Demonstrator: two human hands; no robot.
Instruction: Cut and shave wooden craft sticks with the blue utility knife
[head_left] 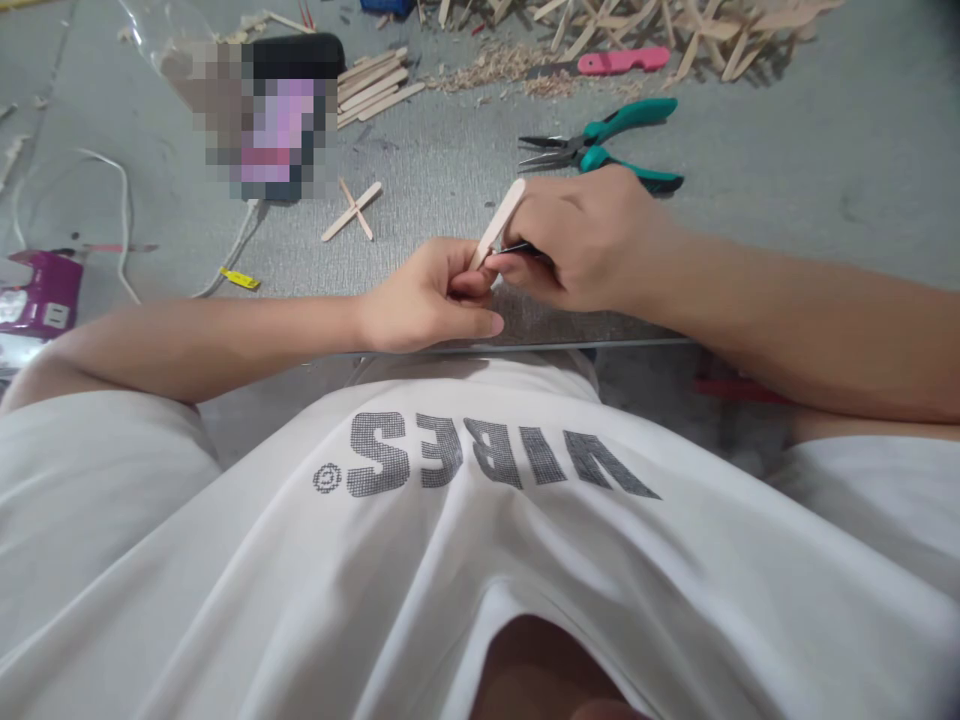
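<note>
Near the table's front edge, my left hand (435, 295) is closed around the lower end of a wooden popsicle stick (501, 222), which slants up and to the right. My right hand (581, 235) meets it from the right, fingers curled around a small dark blade (517, 248) that reaches the stick's lower part. Most of the blade's handle is hidden in the fist. To the left of the hands, two crossed sticks (352, 210) lie flat on the table.
Teal-handled needle-nose pliers (592, 148) lie just beyond my right hand. Farther back are a pink-handled knife (622, 62), wood shavings (487, 70), a stack of sticks (375, 85) and a pile of joined sticks (697, 30). A white cable (126, 215) curves across the left.
</note>
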